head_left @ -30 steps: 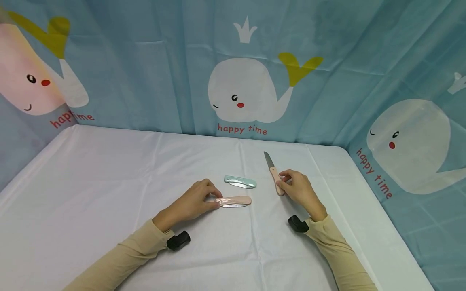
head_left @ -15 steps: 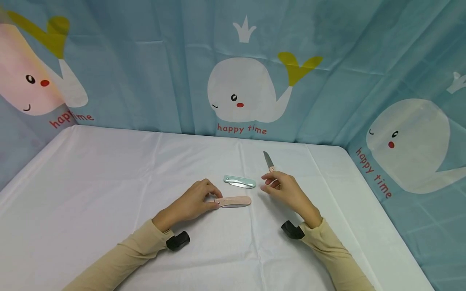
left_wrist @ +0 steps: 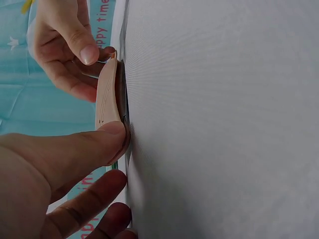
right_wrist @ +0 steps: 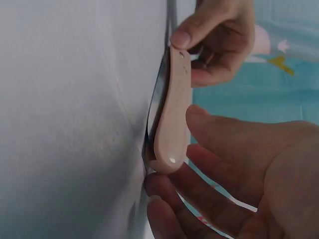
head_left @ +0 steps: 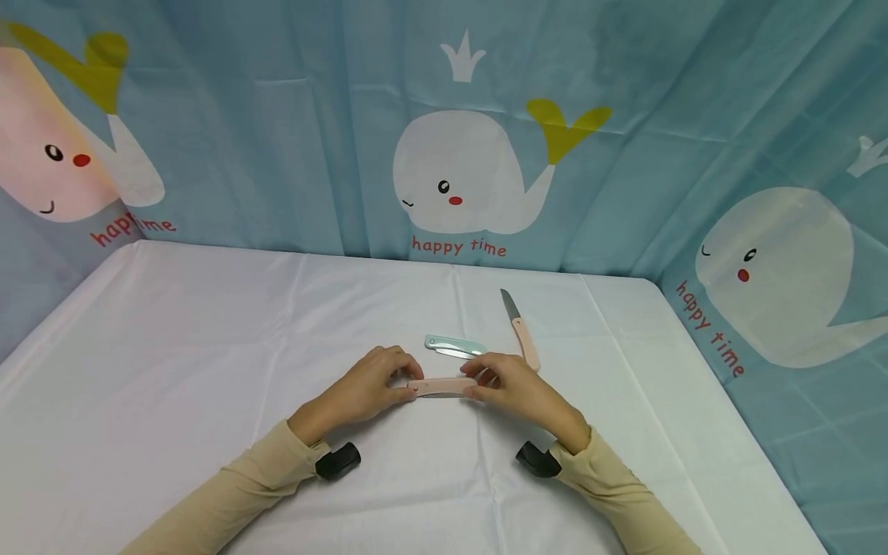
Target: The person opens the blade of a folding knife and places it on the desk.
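Observation:
A pink folding knife with its blade folded into the handle lies across the front middle of the white table. My left hand pinches its left, pivot end between thumb and fingers; the left wrist view shows the thumb pressed on the handle. Around the rounded right end stands my right hand, its thumb apart from the handle and its fingers behind it. Just beyond lies a mint-green folding knife, mostly folded, its right tip partly behind the right hand. Another pink folding knife lies with its blade out.
White cloth with creases covers the table. A blue curtain with whale prints stands along the back and sides. The unfolded knife's blade points toward the back edge.
My right hand has let go of the unfolded pink knife and moved left and nearer to the right end of the folded pink knife. The left hand has stayed in place.

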The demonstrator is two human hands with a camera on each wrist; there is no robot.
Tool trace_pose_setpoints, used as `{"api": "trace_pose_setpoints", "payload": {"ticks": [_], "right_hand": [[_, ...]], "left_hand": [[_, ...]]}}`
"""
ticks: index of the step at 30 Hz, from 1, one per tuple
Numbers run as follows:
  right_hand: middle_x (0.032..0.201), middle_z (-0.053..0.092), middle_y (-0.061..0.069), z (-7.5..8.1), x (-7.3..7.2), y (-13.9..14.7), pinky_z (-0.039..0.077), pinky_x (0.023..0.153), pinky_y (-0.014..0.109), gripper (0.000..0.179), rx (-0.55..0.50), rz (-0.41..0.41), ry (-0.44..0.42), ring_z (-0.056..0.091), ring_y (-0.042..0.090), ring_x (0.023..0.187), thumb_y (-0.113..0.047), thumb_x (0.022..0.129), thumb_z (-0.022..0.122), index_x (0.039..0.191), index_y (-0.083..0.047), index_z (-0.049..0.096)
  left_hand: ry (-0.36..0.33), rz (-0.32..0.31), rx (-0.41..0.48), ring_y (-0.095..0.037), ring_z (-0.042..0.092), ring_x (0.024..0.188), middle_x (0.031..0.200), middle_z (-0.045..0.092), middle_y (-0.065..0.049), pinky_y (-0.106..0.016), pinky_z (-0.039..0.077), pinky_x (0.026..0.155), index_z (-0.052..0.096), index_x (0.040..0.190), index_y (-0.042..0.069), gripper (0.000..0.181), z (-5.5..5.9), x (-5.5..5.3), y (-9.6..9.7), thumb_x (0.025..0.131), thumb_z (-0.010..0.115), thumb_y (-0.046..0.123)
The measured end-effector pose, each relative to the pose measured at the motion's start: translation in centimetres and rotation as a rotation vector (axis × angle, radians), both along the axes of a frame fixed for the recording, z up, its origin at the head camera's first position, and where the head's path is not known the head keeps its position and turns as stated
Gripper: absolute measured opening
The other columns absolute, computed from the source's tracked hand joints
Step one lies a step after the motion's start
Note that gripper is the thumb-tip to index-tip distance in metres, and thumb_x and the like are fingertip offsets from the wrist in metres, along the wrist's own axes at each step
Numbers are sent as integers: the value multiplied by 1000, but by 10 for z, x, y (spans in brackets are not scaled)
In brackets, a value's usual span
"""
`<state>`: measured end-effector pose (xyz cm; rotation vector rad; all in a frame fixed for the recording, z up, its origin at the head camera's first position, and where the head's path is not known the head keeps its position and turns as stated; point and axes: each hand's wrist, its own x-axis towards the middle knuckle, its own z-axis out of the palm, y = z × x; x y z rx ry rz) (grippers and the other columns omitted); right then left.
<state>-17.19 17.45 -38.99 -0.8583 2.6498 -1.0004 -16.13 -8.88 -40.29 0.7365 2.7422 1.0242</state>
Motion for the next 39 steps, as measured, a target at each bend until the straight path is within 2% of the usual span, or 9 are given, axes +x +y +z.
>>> {"api": "trace_pose_setpoints", "payload": {"ticks": [6, 16, 21, 26, 31, 36, 39], "right_hand": [[106, 72, 9, -3, 4, -5, 53, 75, 23, 22, -2, 7, 46, 67, 13, 83, -9, 91, 70, 112, -3, 70], [98, 72, 4, -4, 4, -6, 51, 73, 21, 18, 22, 8, 69, 62, 7, 79, -9, 91, 71, 108, -5, 73], [92, 71, 1, -4, 4, -7, 50, 74, 23, 16, 21, 27, 87, 58, 5, 81, -8, 90, 71, 105, -6, 74], [93, 71, 1, -3, 4, -7, 53, 76, 24, 17, -5, 41, 88, 60, 5, 81, -7, 90, 72, 106, -6, 74], [99, 73, 3, -2, 5, -9, 54, 76, 22, 19, -45, 48, 41, 65, 4, 81, -9, 90, 72, 109, -8, 74], [97, 74, 4, 1, 6, -11, 54, 73, 21, 19, -68, 36, 7, 65, 3, 79, -12, 90, 73, 108, -7, 74], [97, 74, 4, 2, 7, -11, 54, 74, 21, 18, -89, 23, -16, 65, 4, 79, -10, 89, 73, 107, -6, 73]], "left_hand": [[-15, -22, 18, -13, 52, 88, 87, 65, 7, -26, 41, 78, 70, 100, 15, 17, 1, -1, 1, 85, 78, 13], [-12, -73, 76, -7, 51, 73, 80, 61, 7, -21, 42, 68, 69, 99, 12, 15, 2, -3, -2, 86, 76, 10], [-4, -94, 111, -6, 53, 74, 81, 61, 6, -21, 45, 69, 69, 101, 11, 16, 4, -4, -4, 87, 74, 8], [76, -78, 161, -6, 56, 78, 85, 66, 5, -25, 50, 72, 72, 101, 11, 16, 7, -4, -6, 86, 74, 6], [162, -36, 225, -7, 58, 80, 91, 69, 4, -26, 51, 73, 74, 102, 11, 15, 10, -5, -6, 87, 75, 9], [166, 2, 266, -9, 59, 83, 96, 70, 3, -27, 51, 73, 74, 106, 9, 19, 12, -5, -5, 87, 75, 10], [138, 21, 286, -10, 59, 83, 96, 70, 1, -25, 51, 72, 72, 111, 9, 23, 14, -4, -4, 88, 74, 9]]}}
